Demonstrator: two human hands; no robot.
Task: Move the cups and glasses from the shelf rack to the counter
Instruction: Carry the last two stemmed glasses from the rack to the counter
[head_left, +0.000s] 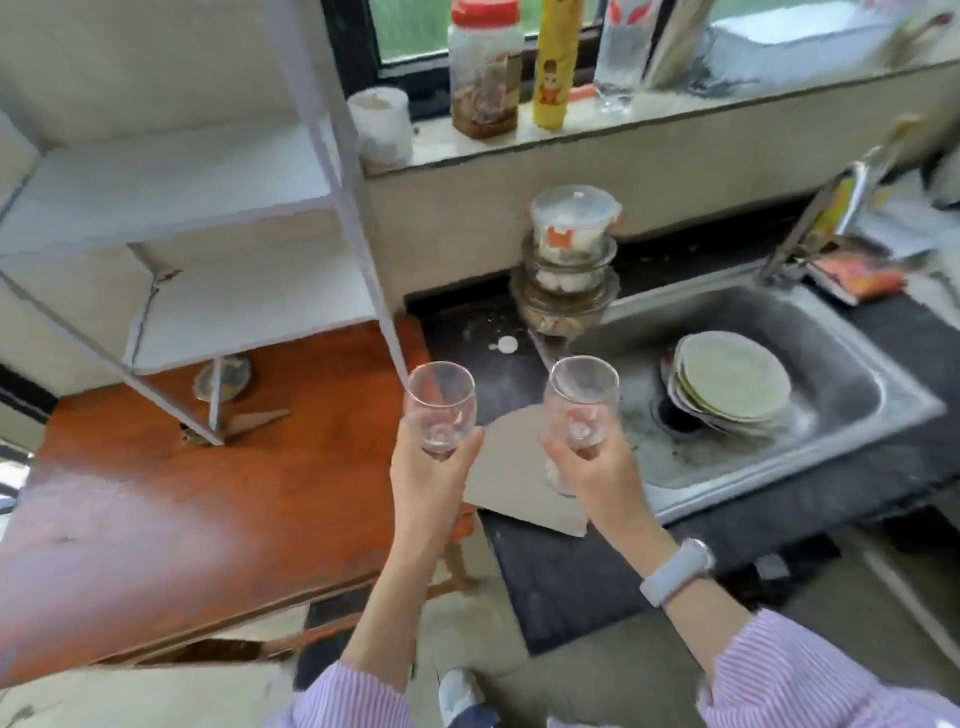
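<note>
The left hand (434, 475) is closed around the lower bowl of a clear stemmed glass (440, 408), thumb on one side and fingers on the other, holding it upright in the air. Beside it, apart and not touching, the right hand (592, 475) grips a second clear glass (583, 402) the same way, its foot showing below the fingers; a pale watch (675, 571) sits on that wrist. Under and between both hands lies a flat grey board (511, 467) on the dark counter (561, 582). To the left of the left hand stands the white shelf rack (218, 208) on an orange-brown table (156, 509); the rack's front leg runs down just behind the left glass's rim, and its visible shelves look bare. Beyond the right hand, a stack of lidded containers (569, 260) stands on the counter at the corner of the steel sink (841, 322). To the right of the right hand, the sink holds a pile of plates (732, 382) near the drain. Farther ahead, a window ledge (623, 135) carries a jar, a yellow bottle and a clear bottle.
</note>
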